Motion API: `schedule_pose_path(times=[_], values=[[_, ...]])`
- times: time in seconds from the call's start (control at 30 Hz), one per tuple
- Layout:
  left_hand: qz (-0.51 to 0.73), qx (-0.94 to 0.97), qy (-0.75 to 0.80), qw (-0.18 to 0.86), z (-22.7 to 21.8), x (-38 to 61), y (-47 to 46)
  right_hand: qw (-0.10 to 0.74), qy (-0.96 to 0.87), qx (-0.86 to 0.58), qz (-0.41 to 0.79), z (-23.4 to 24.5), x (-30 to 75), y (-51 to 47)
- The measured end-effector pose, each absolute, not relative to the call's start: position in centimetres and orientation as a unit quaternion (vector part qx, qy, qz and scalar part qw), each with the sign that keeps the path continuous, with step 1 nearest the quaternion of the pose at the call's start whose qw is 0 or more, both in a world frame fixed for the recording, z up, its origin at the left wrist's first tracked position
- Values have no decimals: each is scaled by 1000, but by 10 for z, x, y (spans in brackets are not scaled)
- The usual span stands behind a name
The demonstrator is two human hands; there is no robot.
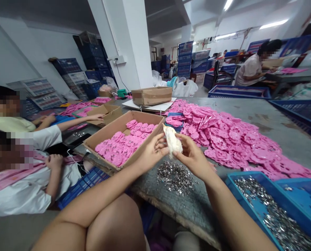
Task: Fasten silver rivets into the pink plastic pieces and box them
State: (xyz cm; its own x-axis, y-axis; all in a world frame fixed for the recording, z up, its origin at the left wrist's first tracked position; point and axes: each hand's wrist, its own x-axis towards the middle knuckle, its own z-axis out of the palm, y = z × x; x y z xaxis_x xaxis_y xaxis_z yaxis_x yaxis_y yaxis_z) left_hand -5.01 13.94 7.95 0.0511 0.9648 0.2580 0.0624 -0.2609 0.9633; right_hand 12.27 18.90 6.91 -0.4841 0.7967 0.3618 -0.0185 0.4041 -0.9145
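Between my hands, above the table, is a soft-looking, cream-white lump (173, 141) with a pointed top, perhaps in thin wrapping; its kind is unclear. My right hand (193, 155) grips its right side between thumb and fingers. On the other side, the curled fingers and thumb of my left hand (154, 151) close against it. Small shiny metal pieces (176, 177) lie in a heap on the grey tabletop just below. To the left, a cardboard box (92, 139) holds rows of pink plastic pieces (121, 144).
A large pile of pink pieces (231, 136) spreads across the table to the right. Blue trays (231, 179) with metal pieces stand near right. An empty-looking carton (151, 96) sits behind. Two people work at left, one reaching into a small box (107, 113); another person (249, 69) sits far right.
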Motion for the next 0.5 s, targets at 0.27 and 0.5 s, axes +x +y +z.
schedule_pose_path(times=[0.27, 0.5], values=[[570, 478, 405, 532, 78, -42, 152, 395, -811, -304, 306, 63, 126, 187], [551, 491, 393, 548, 80, -41, 152, 401, -840, -289, 223, 62, 126, 186]])
